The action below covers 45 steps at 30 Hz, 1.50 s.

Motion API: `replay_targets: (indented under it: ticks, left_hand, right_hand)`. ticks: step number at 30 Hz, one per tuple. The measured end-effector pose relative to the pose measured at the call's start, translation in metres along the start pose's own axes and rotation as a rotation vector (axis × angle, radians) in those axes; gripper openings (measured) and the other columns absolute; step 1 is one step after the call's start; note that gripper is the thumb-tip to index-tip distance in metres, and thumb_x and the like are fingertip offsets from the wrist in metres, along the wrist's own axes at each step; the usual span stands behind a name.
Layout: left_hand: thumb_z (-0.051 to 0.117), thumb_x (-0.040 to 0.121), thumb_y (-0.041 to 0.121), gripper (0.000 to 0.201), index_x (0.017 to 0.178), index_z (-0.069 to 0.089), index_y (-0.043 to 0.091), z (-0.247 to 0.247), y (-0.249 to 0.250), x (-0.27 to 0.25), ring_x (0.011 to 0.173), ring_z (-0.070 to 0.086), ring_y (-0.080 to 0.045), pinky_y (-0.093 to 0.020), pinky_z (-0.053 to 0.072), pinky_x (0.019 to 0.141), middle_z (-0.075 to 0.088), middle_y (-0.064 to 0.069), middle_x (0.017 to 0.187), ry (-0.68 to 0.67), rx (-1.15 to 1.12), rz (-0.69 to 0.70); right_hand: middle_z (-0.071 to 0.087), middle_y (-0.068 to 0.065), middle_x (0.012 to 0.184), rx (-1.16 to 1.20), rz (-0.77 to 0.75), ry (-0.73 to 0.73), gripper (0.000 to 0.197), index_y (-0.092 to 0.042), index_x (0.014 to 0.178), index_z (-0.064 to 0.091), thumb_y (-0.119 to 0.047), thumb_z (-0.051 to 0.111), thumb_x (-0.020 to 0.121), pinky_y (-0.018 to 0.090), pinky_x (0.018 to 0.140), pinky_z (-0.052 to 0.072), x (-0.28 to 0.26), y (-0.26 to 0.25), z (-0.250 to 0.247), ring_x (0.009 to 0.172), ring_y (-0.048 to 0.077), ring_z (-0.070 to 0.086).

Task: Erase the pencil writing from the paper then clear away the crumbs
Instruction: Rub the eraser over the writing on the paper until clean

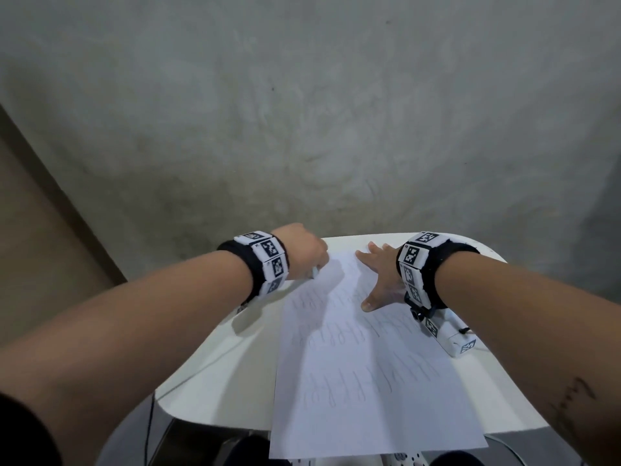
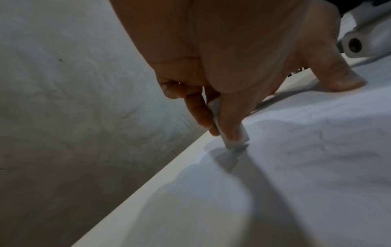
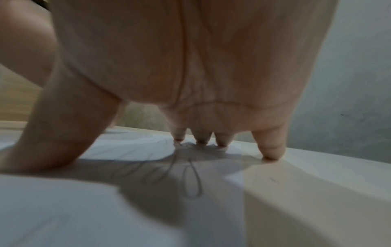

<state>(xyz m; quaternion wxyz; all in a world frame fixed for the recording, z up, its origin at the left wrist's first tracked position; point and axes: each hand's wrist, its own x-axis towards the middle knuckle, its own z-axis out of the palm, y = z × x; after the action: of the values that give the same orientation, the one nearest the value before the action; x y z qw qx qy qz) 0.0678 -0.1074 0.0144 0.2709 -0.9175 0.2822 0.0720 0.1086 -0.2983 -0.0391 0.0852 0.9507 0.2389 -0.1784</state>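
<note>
A white paper (image 1: 366, 375) with rows of looping pencil writing lies on the white table (image 1: 215, 375). My left hand (image 1: 307, 253) pinches a small pale eraser (image 2: 234, 135) between thumb and fingers, its lower end touching the paper (image 2: 306, 158) near the far left corner. My right hand (image 1: 379, 274) lies spread and flat at the sheet's far right. Its fingertips (image 3: 202, 142) and thumb press the paper (image 3: 84, 200), and the little finger rests on the bare table (image 3: 306, 192). Pencil loops (image 3: 190, 177) show under the palm.
A small white device (image 1: 453, 338) with a marker tag lies on the table beside my right wrist. The table's far edge is close behind both hands, with grey concrete floor (image 1: 302, 112) beyond. A white power strip (image 1: 403, 460) sits below the near edge.
</note>
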Motion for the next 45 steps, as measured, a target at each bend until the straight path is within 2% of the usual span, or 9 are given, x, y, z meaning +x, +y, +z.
replay_targets:
  ticks: [4,8,11,15,27,32,37,41,45]
  left_hand:
    - [0.051,0.093,0.023,0.018,0.106,0.063,0.019,-0.01,0.023,0.017,0.092,0.061,-0.029,-0.033,0.046,0.073,0.058,0.0,0.106,0.055,-0.109,-0.002]
    - [0.055,0.091,0.021,0.015,0.103,0.064,0.019,0.007,0.005,0.001,0.094,0.06,-0.029,-0.028,0.036,0.068,0.058,-0.001,0.108,-0.024,-0.139,-0.027]
    - [0.053,0.092,0.019,0.019,0.107,0.064,0.017,-0.005,0.006,0.005,0.098,0.059,-0.03,-0.028,0.036,0.069,0.058,-0.002,0.112,-0.041,-0.12,-0.037]
    - [0.05,0.093,0.019,0.018,0.106,0.063,0.016,-0.019,0.029,0.021,0.097,0.059,-0.028,-0.032,0.043,0.073,0.057,-0.002,0.11,0.044,-0.193,-0.03]
    - [0.055,0.089,0.016,0.016,0.101,0.064,0.021,0.017,0.003,-0.004,0.094,0.059,-0.028,-0.029,0.041,0.07,0.058,0.002,0.105,-0.013,-0.23,-0.077]
    - [0.061,0.087,0.017,0.023,0.108,0.067,0.02,-0.013,-0.001,0.026,0.106,0.06,-0.03,-0.027,0.043,0.082,0.064,-0.004,0.116,-0.017,-0.231,-0.073]
    - [0.054,0.091,0.018,0.019,0.106,0.065,0.013,-0.032,0.027,0.061,0.103,0.06,-0.031,-0.03,0.041,0.074,0.062,-0.006,0.113,0.073,-0.201,-0.032]
    - [0.057,0.088,0.017,0.019,0.105,0.067,0.016,-0.013,0.01,0.045,0.1,0.06,-0.03,-0.028,0.037,0.072,0.062,-0.003,0.112,0.053,-0.197,0.027]
    - [0.061,0.087,0.015,0.021,0.107,0.067,0.02,-0.012,0.0,0.042,0.102,0.06,-0.027,-0.027,0.04,0.073,0.063,0.001,0.112,-0.03,-0.139,0.063]
  right_hand:
    - [-0.014,0.006,0.16,-0.011,0.001,-0.018,0.121,-0.024,0.151,-0.01,-0.073,0.062,0.067,0.049,0.117,0.005,0.001,0.0,0.001,0.148,0.03,-0.004]
    - [-0.015,0.006,0.16,0.011,-0.001,-0.032,0.139,-0.026,0.151,-0.009,-0.084,0.054,0.042,0.051,0.117,0.003,0.004,0.0,0.001,0.148,0.029,-0.005]
    - [-0.015,0.005,0.16,0.008,0.0,-0.02,0.127,-0.026,0.151,-0.009,-0.076,0.063,0.06,0.05,0.117,0.005,0.004,0.001,0.002,0.148,0.029,-0.004]
    - [-0.012,0.006,0.16,0.024,-0.008,-0.015,0.132,-0.027,0.152,-0.007,-0.078,0.059,0.049,0.05,0.117,0.006,0.001,0.0,0.001,0.148,0.03,-0.002]
    - [-0.007,0.006,0.161,0.053,0.005,0.023,0.11,-0.014,0.153,-0.003,-0.061,0.063,0.077,0.039,0.119,0.006,-0.025,0.014,-0.008,0.149,0.023,0.0]
    - [-0.008,0.005,0.161,0.056,0.013,0.022,0.111,-0.014,0.153,-0.004,-0.062,0.063,0.077,0.04,0.119,0.006,-0.028,0.019,-0.006,0.149,0.023,-0.001]
    - [0.014,0.01,0.158,0.1,-0.009,0.073,0.096,-0.013,0.146,0.023,-0.058,0.068,0.075,0.046,0.114,0.022,-0.029,0.02,-0.006,0.144,0.03,0.018]
    - [-0.008,0.005,0.161,0.078,0.011,0.007,0.111,-0.014,0.153,-0.003,-0.06,0.064,0.077,0.04,0.119,0.006,-0.028,0.02,-0.007,0.149,0.024,-0.002]
    - [-0.008,0.004,0.161,0.1,0.021,-0.006,0.113,-0.015,0.152,-0.004,-0.061,0.064,0.076,0.04,0.119,0.005,-0.029,0.022,-0.003,0.149,0.024,-0.002]
